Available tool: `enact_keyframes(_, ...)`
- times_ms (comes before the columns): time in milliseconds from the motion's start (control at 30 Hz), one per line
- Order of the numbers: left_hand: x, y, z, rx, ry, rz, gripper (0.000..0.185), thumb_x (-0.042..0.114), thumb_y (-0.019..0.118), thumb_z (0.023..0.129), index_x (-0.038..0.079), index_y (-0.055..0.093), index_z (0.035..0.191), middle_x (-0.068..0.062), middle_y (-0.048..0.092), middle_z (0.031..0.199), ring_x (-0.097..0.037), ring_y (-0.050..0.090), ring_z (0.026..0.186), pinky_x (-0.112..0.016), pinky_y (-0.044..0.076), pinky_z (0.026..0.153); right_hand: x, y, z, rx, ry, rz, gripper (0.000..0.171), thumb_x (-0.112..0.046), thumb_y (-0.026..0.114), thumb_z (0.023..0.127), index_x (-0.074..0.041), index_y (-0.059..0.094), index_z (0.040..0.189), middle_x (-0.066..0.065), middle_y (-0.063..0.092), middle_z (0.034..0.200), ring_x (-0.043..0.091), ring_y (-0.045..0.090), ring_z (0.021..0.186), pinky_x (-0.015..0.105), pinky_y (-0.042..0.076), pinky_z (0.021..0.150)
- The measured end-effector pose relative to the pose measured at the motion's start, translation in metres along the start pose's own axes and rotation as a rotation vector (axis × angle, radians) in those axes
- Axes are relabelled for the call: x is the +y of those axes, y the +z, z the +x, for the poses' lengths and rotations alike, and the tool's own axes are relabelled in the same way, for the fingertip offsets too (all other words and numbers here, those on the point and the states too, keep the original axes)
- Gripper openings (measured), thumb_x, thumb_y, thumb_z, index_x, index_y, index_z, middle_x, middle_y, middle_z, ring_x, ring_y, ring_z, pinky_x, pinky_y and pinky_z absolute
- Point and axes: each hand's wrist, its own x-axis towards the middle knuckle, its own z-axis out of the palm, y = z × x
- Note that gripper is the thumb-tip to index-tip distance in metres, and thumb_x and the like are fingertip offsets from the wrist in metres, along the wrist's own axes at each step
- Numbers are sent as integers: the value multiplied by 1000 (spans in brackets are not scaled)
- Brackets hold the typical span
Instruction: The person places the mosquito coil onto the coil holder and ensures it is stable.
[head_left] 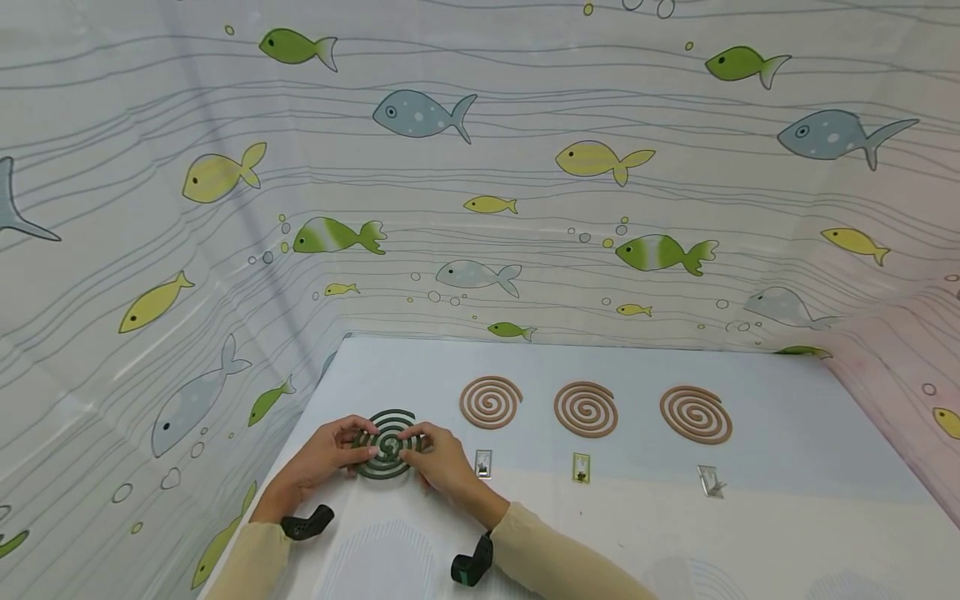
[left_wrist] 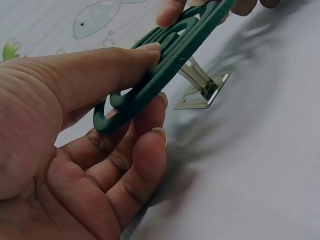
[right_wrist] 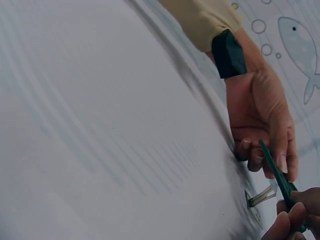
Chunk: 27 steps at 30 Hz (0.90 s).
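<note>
We look across a white tabletop (head_left: 810, 450) faintly printed with pale striped shapes, where three brown spiral mosquito coils (head_left: 587, 409) lie flat in a row, well apart; nearer us lie three small metal coil stands (head_left: 581, 477), one before each, and farther left we find a fourth stand (left_wrist: 202, 80), its tab raised

Back wall (head_left: 525, 50), left wall (head_left: 90, 125) and right wall (head_left: 900, 350) are pale, wavy-lined sheeting printed with green, yellow and blue-grey fish (head_left: 588, 157) and small bubbles (head_left: 585, 237), left creased, right tinged pink; white table (head_left: 810, 433) below, bluish at far side, faint striped shapes (head_left: 382, 567) at near side.
</note>
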Motion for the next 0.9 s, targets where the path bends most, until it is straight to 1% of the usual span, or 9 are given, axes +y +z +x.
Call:
enact_keyframes(133,0,-1,0,10,-2,-11,44,15,79,92,-3,59,127,-14,63,99,-18,58,75,-35,56,61,0,1,2,2,-5,16,23,-6,74,94,-10,71,117,2,60,86,8,41,39,23,36,40)
enact_keyframes(367,-1,-2,-1,4,-18,10,43,18,79,93,0,60,127,-13,62,101,-19,57,76,-36,56,62,0,2,3,10,12,14,24,-6,75,93,-9,72,116,1,58,81,8,41,39,22,35,40)
enact_keyframes(500,-1,-3,-1,17,-27,-15,43,17,80,92,0,60,127,-10,65,98,-19,59,78,-36,57,63,-1,2,3,0,8,27,24,-8,74,94,-9,71,118,1,59,84,8,41,39,22,35,40)
enact_keyframes(667,0,-3,-2,8,-28,-42,44,15,79,92,-2,59,127,-10,65,97,-19,60,79,-35,56,63,0,3,3,-13,5,33,24,-8,74,95,-9,71,119,2,58,86,8,41,39,22,36,40)
enact_keyframes(767,0,-2,-3,1,-33,-26,44,16,78,93,-3,58,127,-11,65,99,-19,60,79,-35,56,64,2,3,4,-3,9,19,23,-9,74,95,-10,72,118,2,57,81,8,42,39,23,36,40)
enact_keyframes(900,-2,-2,-2,-8,-33,-28,44,16,78,94,-3,58,128,-11,66,99,-20,60,80,-36,57,64,4,4,5,0,18,10,22,-9,74,95,-12,72,117,-1,55,72,9,42,39,23,36,40)
